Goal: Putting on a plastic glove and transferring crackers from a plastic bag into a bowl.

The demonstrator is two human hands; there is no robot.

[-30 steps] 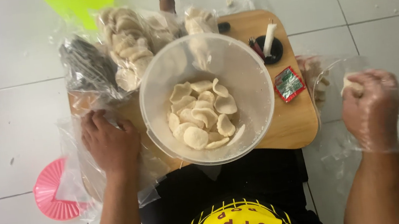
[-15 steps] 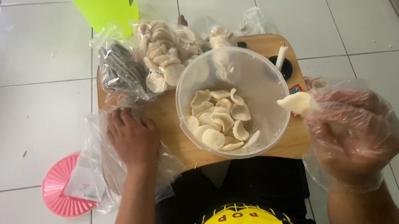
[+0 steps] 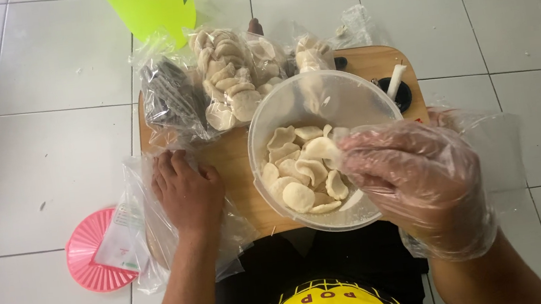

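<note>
A clear plastic bowl holding several pale round crackers stands on a small wooden table. My right hand, in a thin clear plastic glove, is over the bowl's right side and pinches one cracker above the others. My left hand is bare and rests flat on an empty clear plastic bag at the table's left front corner.
Sealed bags of pale crackers and one of dark ones lie at the table's back. A candle in a black dish sits at back right. A pink lid and a lime-green container are on the tiled floor.
My right hand came in from the far right with a cracker and now holds it over the bowl. My left hand stayed on the bag. The view shifted.
</note>
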